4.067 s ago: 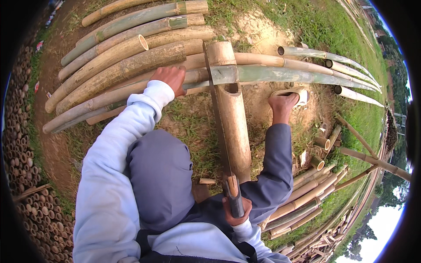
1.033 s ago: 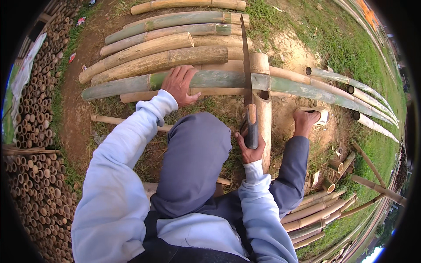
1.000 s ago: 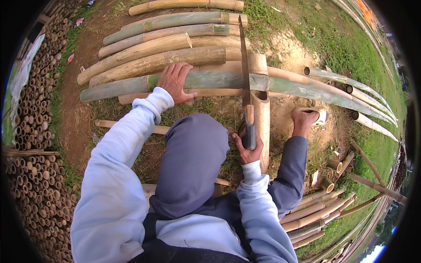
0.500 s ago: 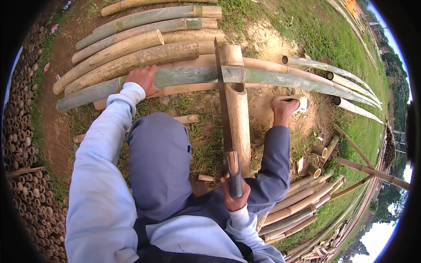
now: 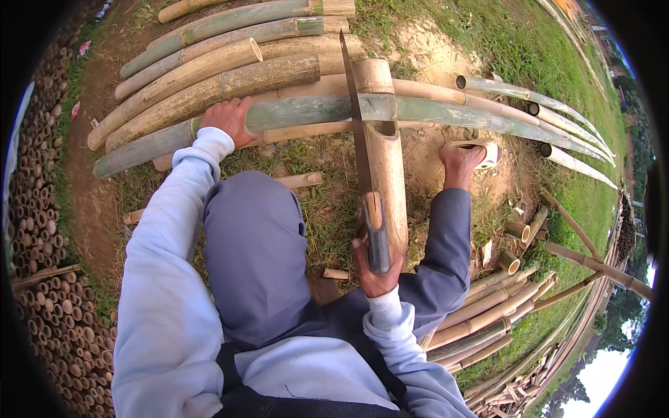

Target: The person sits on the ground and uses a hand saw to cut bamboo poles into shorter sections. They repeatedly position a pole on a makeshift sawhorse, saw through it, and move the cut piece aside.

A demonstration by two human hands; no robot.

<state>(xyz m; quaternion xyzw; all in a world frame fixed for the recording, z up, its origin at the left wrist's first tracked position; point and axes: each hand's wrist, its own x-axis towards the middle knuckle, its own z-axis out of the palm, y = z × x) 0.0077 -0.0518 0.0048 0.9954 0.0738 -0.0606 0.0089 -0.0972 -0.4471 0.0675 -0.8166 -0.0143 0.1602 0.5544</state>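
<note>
A long green bamboo pole (image 5: pixel 300 113) lies crosswise in front of me, resting in the notch of an upright-cut bamboo support (image 5: pixel 387 164). My left hand (image 5: pixel 228 121) is wrapped over the pole, left of the support. In my right hand (image 5: pixel 378 268) is the dark handle of a handsaw (image 5: pixel 362 146). Its long blade points away from me and crosses the green pole just left of the notch. How deep the teeth sit in the pole I cannot tell. My bent left knee is close behind the pole, and my sandalled right foot (image 5: pixel 465 157) stands right of the support.
Several cut bamboo lengths (image 5: pixel 223 87) lie side by side at the far left. More poles (image 5: pixel 529 94) stretch away on the right. Stacked bamboo pieces (image 5: pixel 481 313) lie at the lower right, near crossed bamboo props (image 5: pixel 585 261). A large pile of bamboo ends (image 5: pixel 63 313) lines the left edge.
The saw and my right hand have pushed forward, away from me, along the blade's line. My left hand still grips the pole in the same place; the whole view has shifted slightly.
</note>
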